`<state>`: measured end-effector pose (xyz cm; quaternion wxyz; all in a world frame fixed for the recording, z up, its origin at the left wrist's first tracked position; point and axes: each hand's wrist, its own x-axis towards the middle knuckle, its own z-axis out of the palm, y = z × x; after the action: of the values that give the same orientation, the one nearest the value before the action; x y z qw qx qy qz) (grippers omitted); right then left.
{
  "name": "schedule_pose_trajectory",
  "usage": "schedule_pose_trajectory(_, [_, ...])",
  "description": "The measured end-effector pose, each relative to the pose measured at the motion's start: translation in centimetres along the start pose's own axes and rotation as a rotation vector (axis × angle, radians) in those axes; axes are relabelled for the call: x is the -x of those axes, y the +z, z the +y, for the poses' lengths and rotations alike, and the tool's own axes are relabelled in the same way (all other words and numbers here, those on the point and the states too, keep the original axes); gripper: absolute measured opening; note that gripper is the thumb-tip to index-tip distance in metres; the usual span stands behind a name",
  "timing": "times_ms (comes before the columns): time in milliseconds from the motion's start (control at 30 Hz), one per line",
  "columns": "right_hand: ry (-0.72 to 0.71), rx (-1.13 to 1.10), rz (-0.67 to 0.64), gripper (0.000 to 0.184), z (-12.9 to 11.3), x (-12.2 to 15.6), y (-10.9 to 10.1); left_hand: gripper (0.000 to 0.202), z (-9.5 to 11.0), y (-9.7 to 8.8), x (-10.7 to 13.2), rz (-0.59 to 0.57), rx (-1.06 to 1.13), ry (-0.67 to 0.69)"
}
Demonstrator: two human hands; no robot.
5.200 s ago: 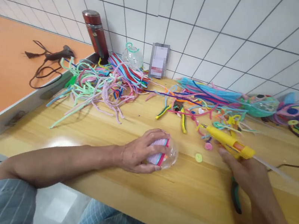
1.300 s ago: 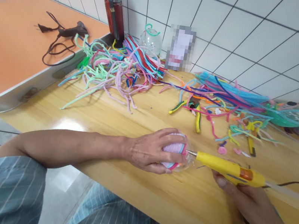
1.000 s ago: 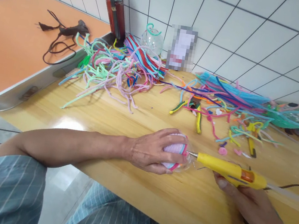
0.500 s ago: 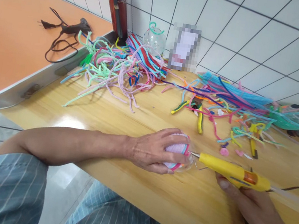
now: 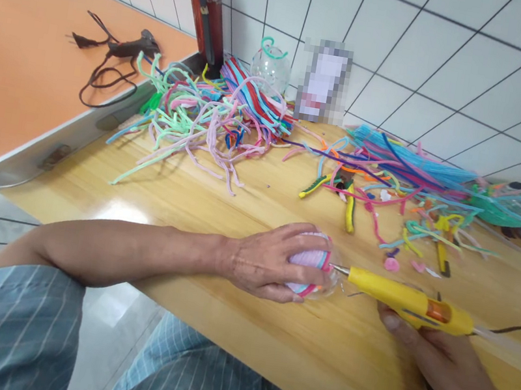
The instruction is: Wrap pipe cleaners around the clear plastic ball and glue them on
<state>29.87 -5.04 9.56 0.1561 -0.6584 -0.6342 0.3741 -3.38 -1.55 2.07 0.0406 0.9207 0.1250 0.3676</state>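
My left hand (image 5: 274,260) is wrapped over a clear ball (image 5: 307,265) partly covered with lilac, pink and light blue pipe cleaners, holding it against the wooden table. In my right hand (image 5: 434,348) is a yellow glue gun (image 5: 403,295), with a clear glue stick (image 5: 508,345) poking out of its back. The gun's metal nozzle points left and meets, or nearly meets, the pink strip at the ball's right side. Whether glue is coming out cannot be made out. My palm hides the ball's left part.
Tangled pipe cleaners (image 5: 193,118) lie at the back left beside a red thermos (image 5: 204,15). Yellow-handled pliers (image 5: 350,209), pipe cleaner scraps and a yellow cutter (image 5: 443,258) lie behind the ball. A phone (image 5: 324,83) leans on the tiled wall near another clear ball (image 5: 270,71).
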Motion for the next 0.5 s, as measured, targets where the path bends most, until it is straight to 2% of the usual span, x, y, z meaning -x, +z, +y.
schedule_pose_trajectory(167, [-0.017,0.024,-0.035,0.040,0.0,0.1,-0.1,0.049,0.0,0.1,-0.1,0.028,0.001,0.012])
schedule_pose_trajectory(333, [-0.010,-0.015,0.010,0.037,-0.5,-0.1,0.0,0.048,0.0,0.1,-0.1,0.007,-0.012,-0.003])
schedule_pose_trajectory(500, [-0.033,0.005,0.017,0.037,-1.0,0.0,0.1,0.048,0.0,0.0,-0.2,0.052,-0.005,0.021])
